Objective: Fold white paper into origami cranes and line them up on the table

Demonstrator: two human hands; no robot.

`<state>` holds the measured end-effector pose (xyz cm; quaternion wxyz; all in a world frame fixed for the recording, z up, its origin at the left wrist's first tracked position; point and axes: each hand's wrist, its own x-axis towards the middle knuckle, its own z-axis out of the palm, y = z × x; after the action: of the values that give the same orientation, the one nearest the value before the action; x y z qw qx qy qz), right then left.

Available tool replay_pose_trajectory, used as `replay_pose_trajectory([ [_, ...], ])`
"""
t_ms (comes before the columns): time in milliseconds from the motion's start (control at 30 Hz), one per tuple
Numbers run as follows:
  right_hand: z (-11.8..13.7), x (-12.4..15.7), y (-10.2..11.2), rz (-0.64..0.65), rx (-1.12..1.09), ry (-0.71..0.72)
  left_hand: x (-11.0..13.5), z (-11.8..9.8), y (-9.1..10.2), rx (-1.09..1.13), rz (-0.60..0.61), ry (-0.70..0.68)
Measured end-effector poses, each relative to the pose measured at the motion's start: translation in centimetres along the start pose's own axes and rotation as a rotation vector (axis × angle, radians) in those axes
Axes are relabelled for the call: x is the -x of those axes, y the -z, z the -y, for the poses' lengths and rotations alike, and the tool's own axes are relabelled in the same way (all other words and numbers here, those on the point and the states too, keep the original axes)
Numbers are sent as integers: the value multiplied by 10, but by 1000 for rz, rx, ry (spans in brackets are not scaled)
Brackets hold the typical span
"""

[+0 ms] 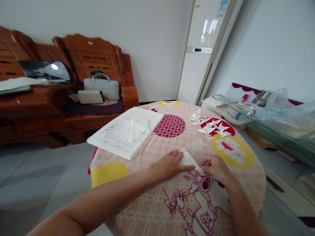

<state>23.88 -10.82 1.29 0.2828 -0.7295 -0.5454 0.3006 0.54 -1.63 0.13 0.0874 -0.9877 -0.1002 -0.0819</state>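
A small white folded paper (pixel 189 159) lies on the tablecloth between my hands. My left hand (pixel 171 165) rests flat across its left side and near edge, fingers and thumb spread and pressing it down. At the paper's right corner is my right hand (pixel 213 166), its fingers curled and closed, thumb and forefinger at that corner. Just beyond them sits a group of white paper cranes (pixel 209 127). A stack of printed sheets (pixel 110 132) lies at the left of the table, and a creased white paper piece (pixel 133 130) is on top of it.
The round table wears a patterned tablecloth (pixel 145 209). To the right, a glass-topped side table (pixel 267 131) carries plastic bags (pixel 283 105) and papers. Behind stand a wooden bench (pixel 98 49) with a grey bag (pixel 104 87) and a tall white air conditioner (pixel 197 65).
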Motion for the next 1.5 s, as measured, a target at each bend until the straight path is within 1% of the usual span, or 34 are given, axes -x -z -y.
replay_pose_trajectory([
  [200, -5, 0, 5, 15, -83, -36, -1, -2, -1, -19, -5, 3],
  [400, -2, 0, 0, 39, -70, -2, -1, -2, -1, -13, 0, 9],
  [600, 3, 0, -4, 0, -73, -9, 1, -1, 2, 14, 13, 16],
  [667, 6, 0, -7, -39, -88, -16, 1, -1, 1, 21, 7, 19],
  [733, 9, -1, -13, -64, -117, 10, 1, -1, 0, 19, -1, 19],
  [833, 16, -2, -23, -23, -149, 71, 0, -2, -2, 6, -1, 16],
  [867, 18, -2, -27, 11, -140, 83, -1, -2, -3, 5, 1, 18],
  [967, 20, -4, -33, 32, -98, 80, 0, 2, -5, 32, 6, 28],
  [1133, 21, -6, -38, 13, -80, 9, 5, 20, -8, 220, 24, 7],
  [1233, 26, -7, -41, -38, 29, 24, 6, 26, -9, 342, 4, 19],
  [1367, 37, -7, -45, -78, 208, 8, 5, 26, -10, 406, -14, 33],
  [1433, 39, -8, -45, -75, 248, -15, 5, 25, -9, 401, -1, 40],
  [1500, 35, -8, -41, -64, 252, -37, 5, 24, -8, 390, 9, 44],
])
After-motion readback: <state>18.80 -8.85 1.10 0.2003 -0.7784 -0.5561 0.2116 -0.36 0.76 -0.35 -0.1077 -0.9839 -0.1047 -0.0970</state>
